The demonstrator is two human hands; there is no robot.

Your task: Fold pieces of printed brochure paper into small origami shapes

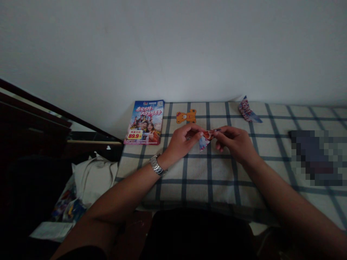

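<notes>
Between my two hands is a small piece of folded printed paper (205, 142), with a pointed corner hanging down, just above the checked cloth. My left hand (187, 139), with a metal watch (157, 165) on its wrist, pinches the paper's left side between thumb and fingers. On the other side my right hand (234, 142) grips the paper's right end with thumb and forefinger. A second folded paper shape (248, 111), with a similar print, stands near the wall to the right. At the left lies a stack of printed flyers (145, 122).
A checked cloth (173, 187) covers the surface, which meets a white wall (173, 50). An orange bear figure (186, 116) lies beyond my left hand. To the right is a dark pixelated object (314, 155). White bags (93, 177) sit below at the left.
</notes>
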